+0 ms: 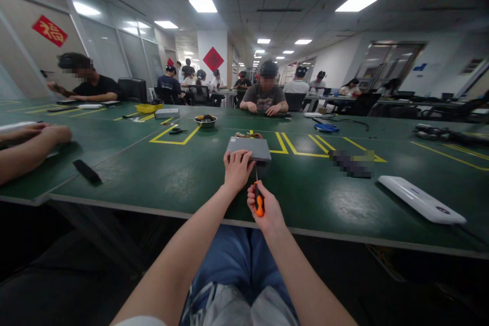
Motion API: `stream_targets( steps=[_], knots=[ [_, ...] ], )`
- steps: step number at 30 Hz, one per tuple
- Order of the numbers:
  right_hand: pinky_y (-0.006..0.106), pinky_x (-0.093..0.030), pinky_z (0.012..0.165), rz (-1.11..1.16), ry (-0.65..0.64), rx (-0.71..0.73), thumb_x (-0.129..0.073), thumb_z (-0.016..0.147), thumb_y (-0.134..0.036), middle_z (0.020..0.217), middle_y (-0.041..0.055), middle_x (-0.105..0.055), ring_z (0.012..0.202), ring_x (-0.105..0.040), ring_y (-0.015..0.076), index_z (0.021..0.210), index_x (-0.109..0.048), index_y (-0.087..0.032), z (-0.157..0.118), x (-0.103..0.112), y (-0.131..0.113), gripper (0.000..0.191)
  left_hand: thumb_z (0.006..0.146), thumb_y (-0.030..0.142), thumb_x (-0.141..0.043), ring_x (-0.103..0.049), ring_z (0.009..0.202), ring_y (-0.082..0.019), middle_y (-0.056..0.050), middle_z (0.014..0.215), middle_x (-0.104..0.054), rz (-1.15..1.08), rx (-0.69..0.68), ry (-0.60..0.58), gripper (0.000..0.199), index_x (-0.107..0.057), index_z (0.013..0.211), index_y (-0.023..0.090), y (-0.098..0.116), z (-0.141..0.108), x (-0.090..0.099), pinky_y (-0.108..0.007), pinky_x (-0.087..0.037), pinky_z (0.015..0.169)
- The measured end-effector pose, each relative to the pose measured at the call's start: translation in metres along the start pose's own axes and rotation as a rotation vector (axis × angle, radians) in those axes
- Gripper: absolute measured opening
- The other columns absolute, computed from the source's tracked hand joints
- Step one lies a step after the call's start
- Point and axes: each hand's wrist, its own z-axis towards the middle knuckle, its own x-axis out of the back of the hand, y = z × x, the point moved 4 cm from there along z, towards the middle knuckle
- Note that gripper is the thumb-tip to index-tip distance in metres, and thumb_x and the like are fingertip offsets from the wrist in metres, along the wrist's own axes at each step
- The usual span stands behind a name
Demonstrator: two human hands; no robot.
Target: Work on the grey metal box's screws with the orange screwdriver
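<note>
Two hands on job: left hand (237,169) resting on gray metal box (254,147), fingers (234,159) spread across top; box sits on green tabletop (305,198). Right hand (265,205) curled tight round orange-handled screwdriver (259,199), tip just by box's near edge.

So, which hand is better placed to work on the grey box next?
Right, probably: the right hand holds the orange screwdriver near the grey box, while the left hand rests on it.
</note>
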Motion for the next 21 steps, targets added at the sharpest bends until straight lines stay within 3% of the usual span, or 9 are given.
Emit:
stream_targets(
  steps=[4, 9, 16, 21],
  knots=[
    [0.010, -0.038, 0.033, -0.019, -0.034, -0.066, -0.035, 0.095, -0.027, 0.056, 0.0015, -0.052, 0.040, -0.046, 0.0039, 0.078, -0.058, -0.008, -0.0024, -0.0014, 0.0003, 0.034, 0.086, 0.033, -0.049, -0.050, 0.108, -0.022, -0.005, 0.115, -0.058, 0.001, 0.006, -0.001, 0.028, -0.053, 0.113, 0.027, -0.0004, 0.0000, -0.0012, -0.045, -0.020, 0.107],
    [0.008, -0.029, 0.029, -0.010, -0.006, -0.020, -0.048, 0.089, -0.020, 0.055, -0.0020, -0.050, 0.038, -0.042, 0.0020, 0.071, -0.053, -0.012, -0.0009, 0.0003, -0.0013, 0.021, 0.087, 0.033, -0.048, -0.049, 0.108, -0.022, -0.004, 0.115, -0.058, 0.010, 0.007, -0.007, 0.028, -0.053, 0.113, 0.026, -0.0001, 0.0003, -0.0015, -0.046, -0.021, 0.106],
    [0.010, -0.042, 0.035, -0.039, -0.009, -0.071, -0.038, 0.094, -0.027, 0.055, 0.0000, -0.051, 0.042, -0.049, 0.0041, 0.078, -0.057, -0.010, -0.0054, -0.0024, -0.0007, 0.030, 0.087, 0.034, -0.048, -0.050, 0.108, -0.022, -0.005, 0.115, -0.058, 0.005, 0.003, 0.001, 0.028, -0.054, 0.113, 0.026, 0.0004, 0.0004, -0.0012, -0.045, -0.021, 0.106],
    [0.006, -0.029, 0.028, -0.036, 0.015, 0.000, -0.060, 0.083, -0.024, 0.055, -0.0025, -0.050, 0.040, -0.045, 0.0023, 0.071, -0.055, -0.012, -0.0036, -0.0014, -0.0015, 0.018, 0.087, 0.033, -0.048, -0.049, 0.109, -0.021, -0.006, 0.115, -0.057, 0.007, 0.009, -0.006, 0.028, -0.054, 0.113, 0.026, 0.0006, 0.0004, 0.0002, -0.046, -0.021, 0.107]
  ],
)
